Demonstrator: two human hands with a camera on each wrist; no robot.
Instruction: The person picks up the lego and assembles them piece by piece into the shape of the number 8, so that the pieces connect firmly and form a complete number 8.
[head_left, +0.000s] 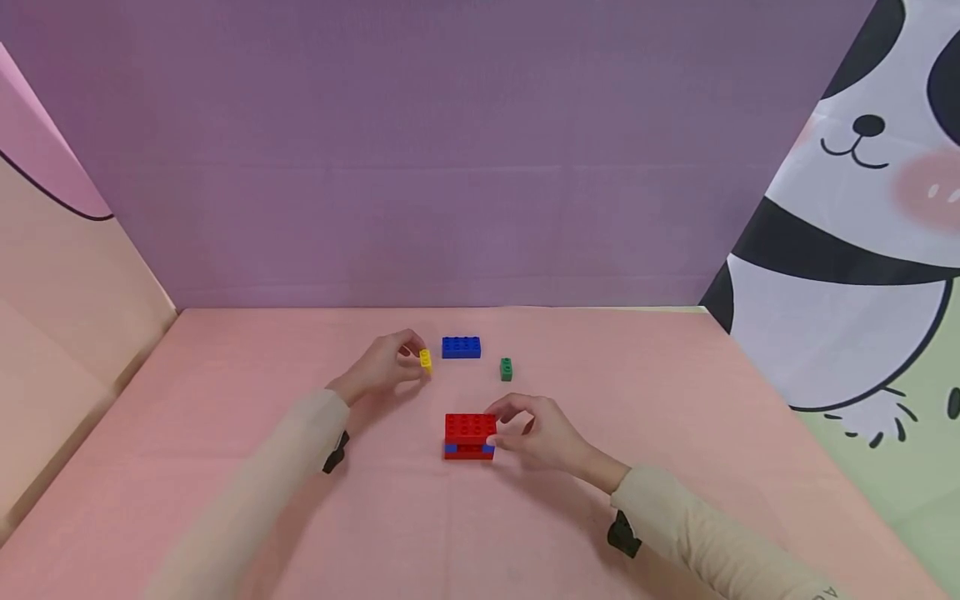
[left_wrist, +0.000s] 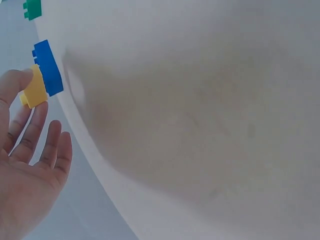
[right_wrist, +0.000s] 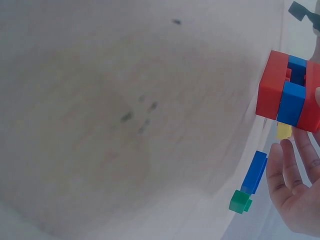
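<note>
My left hand pinches a small yellow brick between thumb and fingertips. In the left wrist view this yellow brick overlaps a blue brick, and the other fingers are spread loosely. Nearer to me, a stack has a red top brick, blue bricks in the middle and a red bottom brick. A gap shows between the blue bricks. My right hand grips the red top brick at its right end, thumb in front and fingers behind.
A blue brick lies studs up behind the stack, just right of the yellow one. To its right is a small green brick. The pink-covered table meets a purple backdrop at the far edge.
</note>
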